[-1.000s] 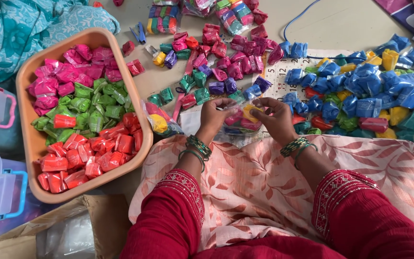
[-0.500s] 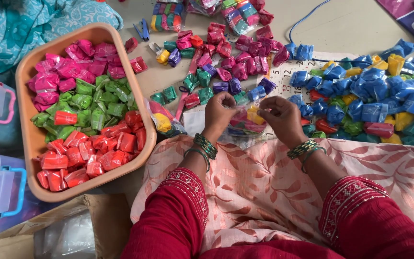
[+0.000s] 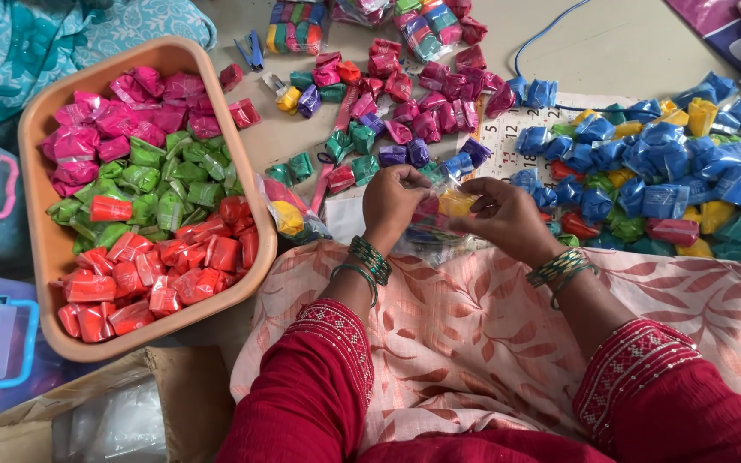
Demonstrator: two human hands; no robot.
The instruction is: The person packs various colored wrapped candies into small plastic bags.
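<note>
Both your left hand (image 3: 394, 199) and right hand (image 3: 508, 219) pinch a yellow packet (image 3: 456, 202) inside a clear bag (image 3: 426, 233).

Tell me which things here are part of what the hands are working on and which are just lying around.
In hand:
left hand
right hand
yellow packet held between them
clear bag of packets beneath the hands
loose packets on the floor

Lying about:
orange tub of sorted packets
blue stapler
blue cable
cardboard box
</note>
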